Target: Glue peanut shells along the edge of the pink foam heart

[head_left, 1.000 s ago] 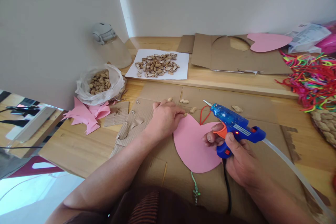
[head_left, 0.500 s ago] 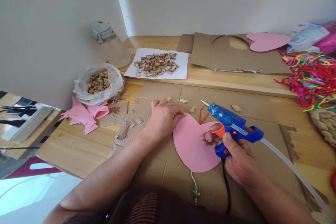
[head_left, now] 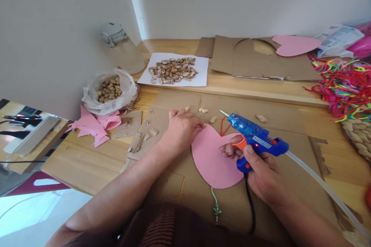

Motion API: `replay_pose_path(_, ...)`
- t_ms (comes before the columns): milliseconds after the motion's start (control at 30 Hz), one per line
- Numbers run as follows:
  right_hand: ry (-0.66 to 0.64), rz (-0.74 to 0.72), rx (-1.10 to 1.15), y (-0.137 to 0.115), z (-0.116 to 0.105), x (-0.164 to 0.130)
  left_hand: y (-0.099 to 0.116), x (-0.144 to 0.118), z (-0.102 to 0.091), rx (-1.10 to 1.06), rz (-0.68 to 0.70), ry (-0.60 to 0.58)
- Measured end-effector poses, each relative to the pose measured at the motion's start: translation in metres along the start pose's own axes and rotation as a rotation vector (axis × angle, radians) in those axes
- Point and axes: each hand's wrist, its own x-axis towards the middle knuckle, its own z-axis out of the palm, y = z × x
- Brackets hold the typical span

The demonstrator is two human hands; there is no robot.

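Observation:
My right hand (head_left: 265, 177) is wrapped round a blue hot glue gun (head_left: 251, 133), its fingers by the orange trigger. The metal nozzle points up and left, above the cardboard, and a small red light glows on the body. Beneath the gun lies a pink paper heart (head_left: 214, 158), with a red cord (head_left: 223, 126) at its notch and a pale green string (head_left: 214, 197) at its lower tip. At the heart's upper left edge, my left hand (head_left: 185, 127) pinches a peanut (head_left: 204, 125); only a small tan bit of it shows past the fingertips.
Loose peanuts (head_left: 213, 120) lie on the cardboard sheet (head_left: 278, 123). Behind are peanut shells (head_left: 174, 70) on white paper, a bag of peanuts (head_left: 109, 90), pink scraps (head_left: 92, 125) and another pink heart (head_left: 298, 46). Colourful cords (head_left: 348, 85) are heaped right. A clear glue stick (head_left: 315, 177) trails from the gun.
The glue gun has shifted very slightly left with my right hand. My left hand stays at the heart's upper left edge.

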Motion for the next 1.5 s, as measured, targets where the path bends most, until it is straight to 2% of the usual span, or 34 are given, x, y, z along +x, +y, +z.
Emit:
replay_pose_path(500, 0.001, -0.004, -0.008, -0.001, 0.001, 0.0, -0.001, -0.002, 0.002, -0.015, 0.038, 0.034)
replay_pose_path(867, 0.003, 0.035, 0.003, -0.001, -0.002, -0.001, -0.017, -0.003, -0.005, -0.008, 0.003, 0.076)
replay_pose_path(1100, 0.019, 0.04, -0.011, 0.0, -0.003, 0.0, -0.008, -0.003, 0.004, -0.045, 0.025, 0.059)
replay_pose_path(1300, 0.029, 0.059, -0.055, 0.0, -0.004, -0.001, -0.007, -0.002, 0.013, -0.047, 0.023, 0.092)
replay_pose_path(1500, 0.001, 0.044, -0.031, 0.003, -0.006, -0.002, -0.005, 0.0, 0.013, -0.049, -0.013, 0.1)
